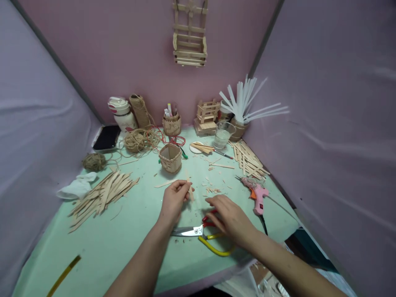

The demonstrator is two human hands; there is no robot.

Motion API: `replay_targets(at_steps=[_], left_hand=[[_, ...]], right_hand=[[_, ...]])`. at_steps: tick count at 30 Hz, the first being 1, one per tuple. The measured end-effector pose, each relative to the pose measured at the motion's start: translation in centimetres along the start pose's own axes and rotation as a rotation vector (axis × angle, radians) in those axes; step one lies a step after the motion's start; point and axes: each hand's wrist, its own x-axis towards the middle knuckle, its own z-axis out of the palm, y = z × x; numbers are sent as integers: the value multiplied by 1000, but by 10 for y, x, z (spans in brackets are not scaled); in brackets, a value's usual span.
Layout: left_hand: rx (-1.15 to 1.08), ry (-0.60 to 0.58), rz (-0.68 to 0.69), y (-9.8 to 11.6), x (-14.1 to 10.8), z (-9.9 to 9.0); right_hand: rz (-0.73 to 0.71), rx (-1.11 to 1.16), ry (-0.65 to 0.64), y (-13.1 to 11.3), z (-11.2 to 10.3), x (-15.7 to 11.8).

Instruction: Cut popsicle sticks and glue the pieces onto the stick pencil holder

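My left hand [175, 200] is closed in a pinch on a thin wooden strip [191, 193], which stands out past the fingertips. My right hand [227, 216] hovers over the handles of a pair of scissors [193, 231], thumb and fingers apart. One handle looks red and the other yellow; the hand partly covers them, and whether it touches them I cannot tell. The steel blades point left, below my left hand. Small wood chips [213, 190] lie between the hands. Beyond them stands a small wooden basket [171, 159] with an open top.
Wooden strips [103, 194] are heaped at left, flat sticks [247, 159] at right. A pink glue gun [256, 194] lies right of my right hand. Farther back are twine [139, 140], a bottle [121, 113], a phone [107, 137], a plastic cup [222, 136] and glue sticks [244, 99].
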Motion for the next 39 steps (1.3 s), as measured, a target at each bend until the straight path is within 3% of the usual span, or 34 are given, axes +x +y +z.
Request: replay_targets(at_steps=[2,5,9,16,20,23,26,30,34,39], left_hand=[[61,1,38,2,0,-8],[79,-25,38,3,2,-15],[54,-40,8,4,3,-19],[-75,54,30,11,2,-24],[-173,87,69,12,4,-25],[-193,92,47,6,3,-20],[-94,3,-58,-7,-4,-4],[43,-291,-220,-27,-20,25],[38,-386,-256,-39,-28,40],[77,-445,-242,-42,-28,34]], right_hand=[[122,-20,-165,-8,-1,-15],[190,-88,-304,-17,1,-29],[215,-81,-364,-23,4,-28],[256,-14,-494,-22,-1,-24],[560,260,-460,-16,-23,-40],[825,617,-327,-10,-35,-53],[986,888,-150,-10,-37,-60],[972,1013,-73,-16,-37,-66],[947,978,-190,-20,-45,-64],[976,863,-394,-21,-56,-53]])
